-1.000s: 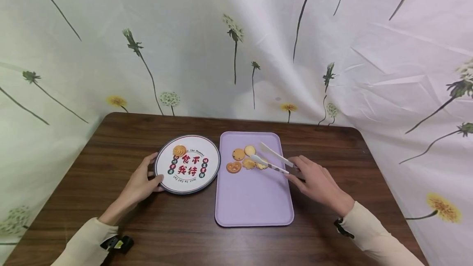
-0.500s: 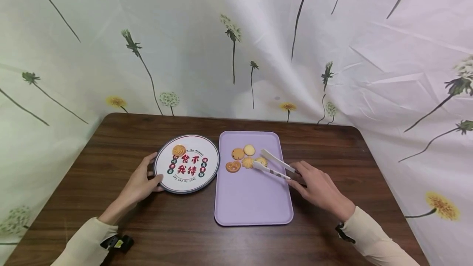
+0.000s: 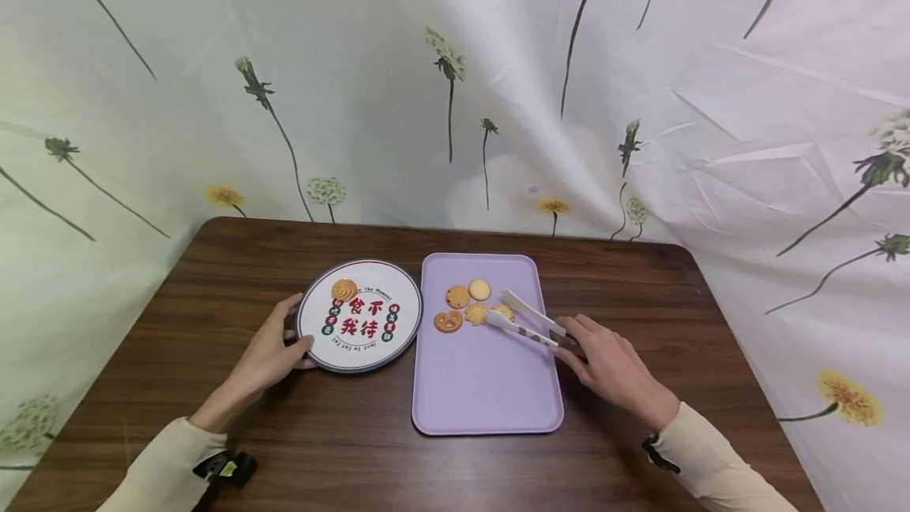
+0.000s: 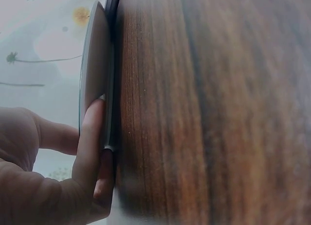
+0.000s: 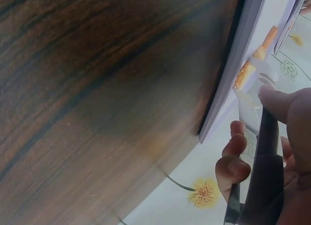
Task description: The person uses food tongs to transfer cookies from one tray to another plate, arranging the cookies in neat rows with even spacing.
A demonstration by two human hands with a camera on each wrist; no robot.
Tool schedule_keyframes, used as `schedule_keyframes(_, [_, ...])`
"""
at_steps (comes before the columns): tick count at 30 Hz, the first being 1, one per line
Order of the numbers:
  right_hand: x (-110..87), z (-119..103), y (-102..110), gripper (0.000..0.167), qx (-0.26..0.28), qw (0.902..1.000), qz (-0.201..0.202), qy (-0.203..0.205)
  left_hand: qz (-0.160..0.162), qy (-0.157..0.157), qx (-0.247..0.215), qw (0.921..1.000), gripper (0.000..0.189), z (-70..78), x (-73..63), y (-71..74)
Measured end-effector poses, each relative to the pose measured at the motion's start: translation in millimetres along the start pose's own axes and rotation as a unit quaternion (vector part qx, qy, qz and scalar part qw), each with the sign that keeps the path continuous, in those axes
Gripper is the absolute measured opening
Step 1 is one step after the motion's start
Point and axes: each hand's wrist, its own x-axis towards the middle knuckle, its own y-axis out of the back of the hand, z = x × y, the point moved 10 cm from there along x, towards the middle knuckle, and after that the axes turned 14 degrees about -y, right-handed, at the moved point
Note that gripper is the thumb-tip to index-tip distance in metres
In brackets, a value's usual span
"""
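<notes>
Tongs, white-tipped, dark-handled, held in R hand, tips apart astride yellow flower-shaped cookie; L hand grips round white plate; prob. grasp step; next needs gentle squeeze.

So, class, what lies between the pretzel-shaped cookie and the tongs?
A scalloped cookie lies between the pretzel-shaped cookie and the tongs, as the head view shows.

plate — smooth; table — wood-grained
</notes>
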Motion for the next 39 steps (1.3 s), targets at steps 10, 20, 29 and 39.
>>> schedule_keyframes(10, [-1.7,-4,1,0.039,-0.008,0.9995,0.023,0.017,0.000,0.000,-0.001,1.0000,0.082,-0.6,0.3,0.8])
schedule_keyframes(20, [1.1,-4,8,0.038,-0.004,0.9991,0.039,0.019,0.002,-0.003,0.004,1.0000,0.081,0.2,1.8,2.2])
schedule_keyframes(29, [6.4,-13,9,0.038,0.002,0.9981,0.047,0.039,-0.002,0.001,0.004,1.0000,0.082,0.7,-1.3,2.6])
schedule_keyframes(39, [21.2,-35,7,0.039,-0.007,0.9970,0.044,0.064,0.000,-0.005,0.006,1.0000,0.081,0.1,-0.4,0.2])
